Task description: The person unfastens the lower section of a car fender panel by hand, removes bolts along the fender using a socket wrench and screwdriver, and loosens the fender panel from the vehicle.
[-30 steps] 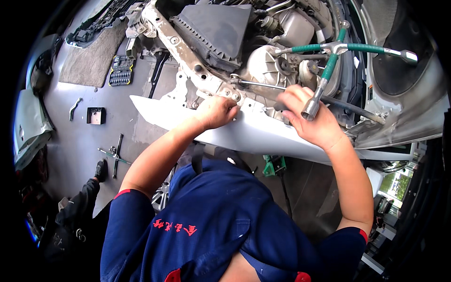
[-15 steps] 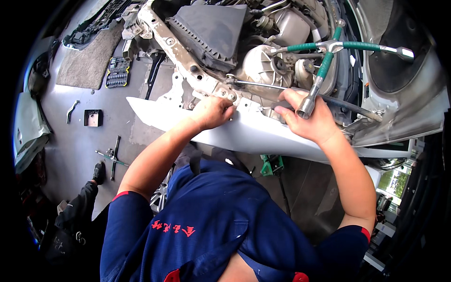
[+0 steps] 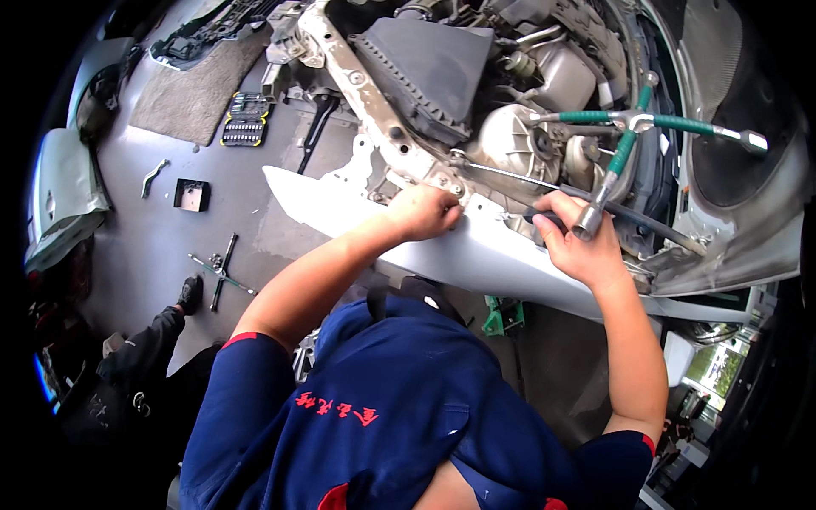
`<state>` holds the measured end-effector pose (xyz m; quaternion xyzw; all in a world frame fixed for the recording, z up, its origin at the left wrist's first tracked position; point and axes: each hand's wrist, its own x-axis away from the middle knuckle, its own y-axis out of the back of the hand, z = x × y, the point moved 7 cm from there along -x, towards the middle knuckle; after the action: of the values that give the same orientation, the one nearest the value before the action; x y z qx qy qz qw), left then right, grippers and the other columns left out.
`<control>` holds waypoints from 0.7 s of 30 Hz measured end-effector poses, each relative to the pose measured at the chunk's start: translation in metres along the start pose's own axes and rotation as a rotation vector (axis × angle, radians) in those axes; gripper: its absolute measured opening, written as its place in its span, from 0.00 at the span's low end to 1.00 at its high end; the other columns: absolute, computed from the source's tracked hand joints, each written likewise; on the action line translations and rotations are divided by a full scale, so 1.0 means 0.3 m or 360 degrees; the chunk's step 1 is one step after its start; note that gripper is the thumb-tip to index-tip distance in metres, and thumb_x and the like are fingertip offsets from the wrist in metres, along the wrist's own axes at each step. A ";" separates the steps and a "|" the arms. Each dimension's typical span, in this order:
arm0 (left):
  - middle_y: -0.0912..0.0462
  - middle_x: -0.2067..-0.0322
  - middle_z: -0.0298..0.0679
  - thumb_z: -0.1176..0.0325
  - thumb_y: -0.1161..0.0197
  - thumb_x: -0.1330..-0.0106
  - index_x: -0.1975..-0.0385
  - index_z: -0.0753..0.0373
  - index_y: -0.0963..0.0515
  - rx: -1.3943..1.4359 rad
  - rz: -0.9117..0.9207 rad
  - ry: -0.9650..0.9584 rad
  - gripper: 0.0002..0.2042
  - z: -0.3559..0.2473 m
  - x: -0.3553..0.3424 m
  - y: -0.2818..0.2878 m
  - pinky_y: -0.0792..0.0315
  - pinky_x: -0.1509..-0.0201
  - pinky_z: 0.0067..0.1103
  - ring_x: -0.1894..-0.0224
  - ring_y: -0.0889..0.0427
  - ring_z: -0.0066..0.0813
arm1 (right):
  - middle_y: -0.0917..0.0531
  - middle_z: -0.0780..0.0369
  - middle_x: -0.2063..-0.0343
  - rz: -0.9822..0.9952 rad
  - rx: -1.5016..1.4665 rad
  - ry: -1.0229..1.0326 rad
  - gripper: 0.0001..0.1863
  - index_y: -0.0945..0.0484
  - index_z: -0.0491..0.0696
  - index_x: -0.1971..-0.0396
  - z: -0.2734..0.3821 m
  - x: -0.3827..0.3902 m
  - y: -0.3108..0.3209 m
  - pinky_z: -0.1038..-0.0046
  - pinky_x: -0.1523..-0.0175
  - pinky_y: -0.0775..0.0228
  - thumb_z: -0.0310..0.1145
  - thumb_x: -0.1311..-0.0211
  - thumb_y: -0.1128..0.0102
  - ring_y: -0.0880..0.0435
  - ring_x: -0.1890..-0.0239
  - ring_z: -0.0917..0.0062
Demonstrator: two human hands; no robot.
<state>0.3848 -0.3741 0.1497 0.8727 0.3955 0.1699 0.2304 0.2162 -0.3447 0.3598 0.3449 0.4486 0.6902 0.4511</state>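
My left hand (image 3: 423, 213) is curled at the top edge of the white front fender (image 3: 404, 259), close to its bolts. Its fingers are closed and whatever they hold is hidden. Between the thumb and fingers of my right hand (image 3: 588, 248) is a black object (image 3: 544, 219), mostly covered, of a kind I cannot make out. A green-and-chrome cross wrench (image 3: 633, 121) lies across the engine bay. Its near socket end overlaps my right fingers in view; whether they touch is not clear. Just beyond my right hand runs a hood strut (image 3: 625, 194).
Around the engine bay sit a black air filter housing (image 3: 421, 72) and the raised hood (image 3: 731, 221). On the floor at left are a socket set (image 3: 245, 121), a small black box (image 3: 192, 195) and another cross wrench (image 3: 221, 272). Another person's leg (image 3: 153, 344) shows at lower left.
The whole view has shifted, so the car appears farther right and lower. Against the fender, my right hand has moved slightly left. My left hand stays at about the same spot by the bolts.
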 end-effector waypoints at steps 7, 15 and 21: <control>0.10 0.65 0.49 0.56 0.40 0.26 0.61 0.60 0.13 0.0004 0.0059 -0.0047 0.14 0.006 -0.006 -0.002 0.19 0.50 0.43 0.59 0.12 0.54 | 0.15 0.59 0.80 -0.0394 -0.0200 -0.0537 0.08 0.17 0.46 0.63 -0.026 0.038 -0.029 0.71 0.69 0.25 0.33 0.34 0.29 0.14 0.78 0.73; 0.11 0.63 0.53 0.57 0.41 0.26 0.58 0.61 0.13 -0.0058 0.0142 -0.0122 0.15 0.021 -0.013 0.014 0.20 0.48 0.44 0.58 0.12 0.56 | 0.15 0.63 0.80 -0.0613 -0.0258 -0.0656 0.07 0.17 0.46 0.62 -0.061 0.076 -0.059 0.74 0.68 0.24 0.32 0.33 0.29 0.16 0.78 0.79; 0.26 0.70 0.29 0.70 0.48 0.26 0.45 0.66 0.24 0.2120 -0.0158 0.0647 0.15 0.216 0.090 0.184 0.28 0.64 0.22 0.72 0.29 0.20 | 0.12 0.63 0.74 -0.0479 -0.0430 -0.0590 0.09 0.16 0.45 0.59 -0.039 0.068 -0.048 0.74 0.64 0.22 0.32 0.34 0.28 0.12 0.72 0.79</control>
<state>0.4666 -0.4029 0.1284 0.7600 0.4902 0.0404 -0.4249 0.2032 -0.3265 0.3435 0.3314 0.3085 0.5940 0.6649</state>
